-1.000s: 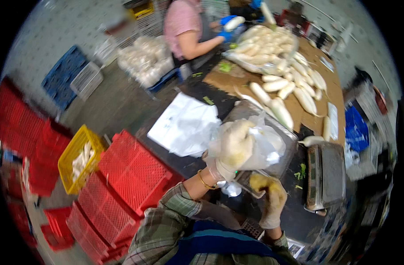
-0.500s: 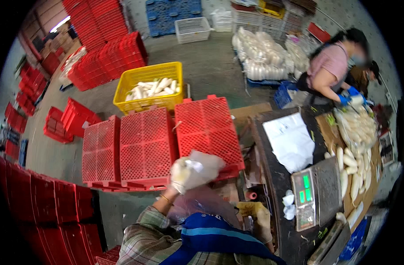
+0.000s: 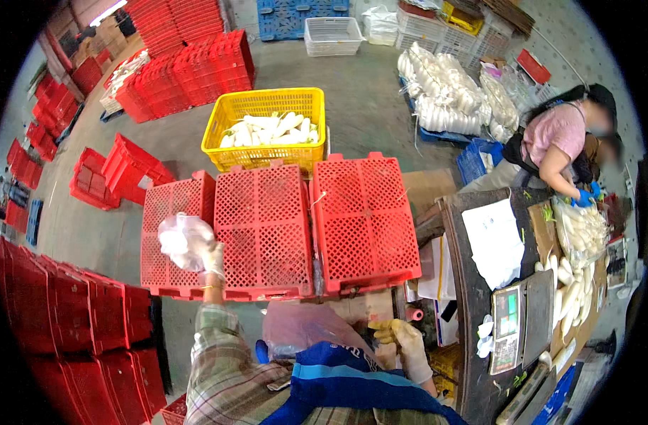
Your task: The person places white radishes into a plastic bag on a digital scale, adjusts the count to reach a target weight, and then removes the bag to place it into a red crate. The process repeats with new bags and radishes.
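My left hand (image 3: 213, 259), in a white glove, is closed around a crumpled translucent plastic bag (image 3: 182, 241). It is over the front part of the leftmost red crate (image 3: 169, 201); whether the bag rests on the crate cannot be told. Two more red crates with perforated tops, a middle one (image 3: 261, 227) and a right one (image 3: 366, 219), stand beside it. My right hand (image 3: 410, 348), gloved in white with yellowish fingers, stays near my blue apron (image 3: 338, 379). Its fingers curl inward, and what they hold, if anything, is hidden. Pinkish plastic film (image 3: 313, 326) lies between my arms.
Behind the crates stands a yellow crate (image 3: 317, 154) of white radishes. At right, a dark table (image 3: 455, 241) bears a scale (image 3: 506, 329), white paper (image 3: 492, 241) and loose radishes (image 3: 573, 297). A co-worker (image 3: 554, 134) in blue gloves handles a radish-filled bag (image 3: 582, 227). Red crates (image 3: 76, 319) are stacked at left.
My left hand has swung left with the plastic bag, from near the right crate to the leftmost one. My view has shifted left. The co-worker leans lower over the bag of radishes.
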`<state>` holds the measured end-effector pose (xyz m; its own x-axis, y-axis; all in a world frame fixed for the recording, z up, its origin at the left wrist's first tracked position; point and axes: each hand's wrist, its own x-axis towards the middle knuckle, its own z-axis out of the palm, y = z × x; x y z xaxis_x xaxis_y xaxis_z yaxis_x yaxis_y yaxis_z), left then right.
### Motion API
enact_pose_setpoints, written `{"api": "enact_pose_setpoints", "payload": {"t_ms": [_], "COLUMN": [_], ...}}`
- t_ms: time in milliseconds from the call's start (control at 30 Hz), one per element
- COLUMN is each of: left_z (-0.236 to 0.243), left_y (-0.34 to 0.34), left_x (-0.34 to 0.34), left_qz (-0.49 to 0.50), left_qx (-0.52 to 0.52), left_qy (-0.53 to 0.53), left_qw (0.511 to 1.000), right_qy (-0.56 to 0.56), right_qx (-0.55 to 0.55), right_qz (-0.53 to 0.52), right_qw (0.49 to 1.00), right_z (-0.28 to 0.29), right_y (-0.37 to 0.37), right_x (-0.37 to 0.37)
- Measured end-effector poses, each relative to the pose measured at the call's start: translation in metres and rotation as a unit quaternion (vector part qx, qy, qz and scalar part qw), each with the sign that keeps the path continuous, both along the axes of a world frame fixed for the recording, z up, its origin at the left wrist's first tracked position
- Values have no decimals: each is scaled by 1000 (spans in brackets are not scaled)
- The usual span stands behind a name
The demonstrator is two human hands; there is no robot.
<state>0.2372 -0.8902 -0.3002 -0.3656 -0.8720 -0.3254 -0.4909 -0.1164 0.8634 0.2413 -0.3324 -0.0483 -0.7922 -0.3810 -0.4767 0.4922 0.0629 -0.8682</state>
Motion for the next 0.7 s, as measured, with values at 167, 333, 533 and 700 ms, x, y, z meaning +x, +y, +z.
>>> {"api": "enact_pose_setpoints", "payload": {"t_ms": [167,333,533,700], "left_z": [30,228,248,262], "left_y": [164,384,563,666], "left_x": [-65,-93,-58,-36], "left_qz": [-271,-627,-985,-995], "left_qx": [47,264,17,-53], "left_qy": [56,-20,-45,-81], "left_qw": [960,733,165,6], "right_qy": [67,462,372,344], "right_qx": [-50,265,358,399], "right_qz": [35,200,151,86], "right_qw": [996,822,843,845], "right_z": [-43,-46,-46,-41], "right_y": [17,36,104,169], "right_x": [5,11,50,60]}}
